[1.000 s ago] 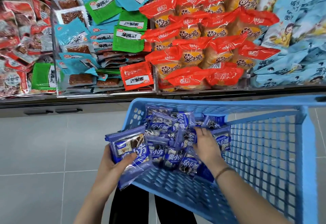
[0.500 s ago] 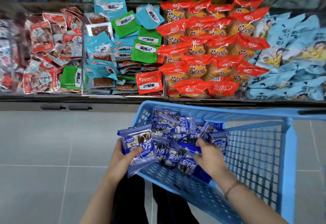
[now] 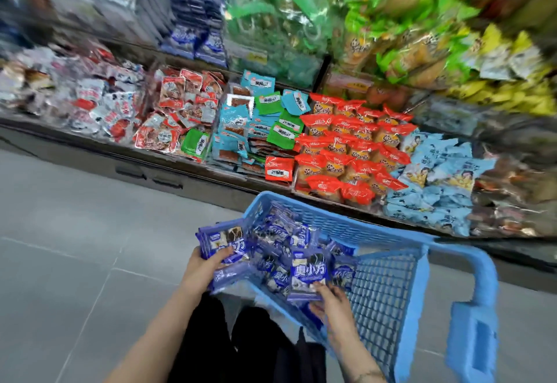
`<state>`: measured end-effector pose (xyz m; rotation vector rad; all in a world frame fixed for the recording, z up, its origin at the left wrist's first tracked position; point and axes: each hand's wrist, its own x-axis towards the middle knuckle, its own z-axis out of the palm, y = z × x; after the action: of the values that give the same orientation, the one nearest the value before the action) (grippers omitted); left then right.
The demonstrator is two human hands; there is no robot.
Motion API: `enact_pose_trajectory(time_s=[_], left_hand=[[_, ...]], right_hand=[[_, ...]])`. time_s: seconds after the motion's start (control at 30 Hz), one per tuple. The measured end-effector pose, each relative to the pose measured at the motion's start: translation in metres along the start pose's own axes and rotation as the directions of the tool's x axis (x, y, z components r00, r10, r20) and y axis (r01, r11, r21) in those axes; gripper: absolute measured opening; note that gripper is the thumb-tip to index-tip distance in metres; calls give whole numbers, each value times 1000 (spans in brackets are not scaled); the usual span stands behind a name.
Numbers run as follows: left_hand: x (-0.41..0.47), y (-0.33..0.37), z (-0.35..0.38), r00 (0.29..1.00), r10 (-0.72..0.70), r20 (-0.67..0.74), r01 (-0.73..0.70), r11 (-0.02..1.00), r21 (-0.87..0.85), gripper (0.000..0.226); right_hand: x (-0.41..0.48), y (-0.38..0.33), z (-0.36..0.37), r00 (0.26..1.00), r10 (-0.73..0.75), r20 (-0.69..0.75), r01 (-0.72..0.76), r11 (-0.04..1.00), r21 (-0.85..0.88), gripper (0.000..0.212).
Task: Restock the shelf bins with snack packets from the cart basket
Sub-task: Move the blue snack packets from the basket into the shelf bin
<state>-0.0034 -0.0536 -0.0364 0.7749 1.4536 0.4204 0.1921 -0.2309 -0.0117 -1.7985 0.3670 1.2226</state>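
a grey tiled floor [image 3: 75,262] runs along a wall of shelf bins [image 3: 126,153] packed with bright snack packets; the upper tiers are blurred. the blue cart basket [image 3: 331,220] stands just in front of the lowest shelf, with loose blue packets heaped in its near left corner. the left hand [image 3: 200,269] grips a stack of blue packets [image 3: 224,242] just outside the basket's left wall, thumb across the top one. the right hand [image 3: 333,303] pinches a single blue packet [image 3: 308,274] by its lower edge, above the heap. the step looks like gathering a handful: lay that packet flat on the stack, edges squared, so the slick wrappers do not fan out. a bin of dark blue packets [image 3: 196,39] on the upper shelf seems the match, though blur leaves that unsure. open floor lies to the left; the basket's handle [image 3: 470,307] crowds the right, so lifting up and left looks safest.
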Motion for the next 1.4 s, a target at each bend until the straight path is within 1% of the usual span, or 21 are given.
enact_pose_trajectory(time_s=[0.07, 0.2, 0.27, 0.37, 0.43, 0.5, 0.67, 0.77, 0.87, 0.97, 1.03, 1.1, 1.23, 1.3, 1.4], left_hand=[[-9, 8, -24, 1000, -3, 7, 4, 996, -88, 22], [-14, 30, -76, 999, 16, -32, -22, 979, -201, 29], [-14, 44, -104, 998, 52, -46, -61, 974, -217, 28], [-5, 67, -147, 997, 66, -45, -76, 963, -257, 33], [4, 82, -175, 996, 87, -26, -90, 971, -222, 28], [14, 99, -201, 995, 103, -8, -103, 977, -185, 21], [40, 136, -258, 991, 119, 66, -112, 989, -102, 18], [51, 152, -280, 988, 115, 105, -107, 991, -77, 21], [64, 167, -290, 989, 104, 104, -93, 991, -98, 20], [79, 181, -288, 992, 72, 105, -60, 991, -121, 21], [90, 190, -282, 991, 56, 119, -39, 990, -135, 23], [101, 203, -272, 989, 51, 136, -31, 989, -145, 22], [125, 232, -247, 989, 81, 122, -58, 982, -177, 15], [138, 252, -235, 991, 85, 100, -63, 976, -207, 19], [161, 283, -217, 991, 103, 88, -80, 968, -239, 33]], right_hand=[[-5, -10, 6, 1000, 10, 28, -11, 999, 40, 20], [-10, -27, 23, 998, -41, 40, 38, 997, 72, 26], [-15, -35, 37, 997, -72, 14, 70, 993, 93, 27], [-22, -41, 66, 991, -127, -30, 130, 984, 123, 34], [-31, -38, 91, 984, -170, -46, 174, 978, 118, 35], [-44, -32, 120, 983, -183, -21, 184, 973, 139, 33], [-67, -17, 207, 989, -133, 60, 116, 968, 224, 27], [-75, -20, 254, 988, -125, 86, 105, 973, 204, 17], [-81, -32, 285, 986, -135, 100, 119, 981, 152, 12], [-81, -54, 302, 981, -161, 108, 146, 980, 138, 4], [-75, -69, 308, 976, -183, 113, 168, 977, 134, 4], [-68, -86, 312, 973, -194, 128, 177, 976, 130, 9], [-42, -124, 328, 980, -162, 112, 145, 978, 152, 14], [-28, -147, 339, 982, -155, 110, 138, 979, 148, 16], [-6, -187, 355, 972, -186, 141, 167, 977, 132, 18]])
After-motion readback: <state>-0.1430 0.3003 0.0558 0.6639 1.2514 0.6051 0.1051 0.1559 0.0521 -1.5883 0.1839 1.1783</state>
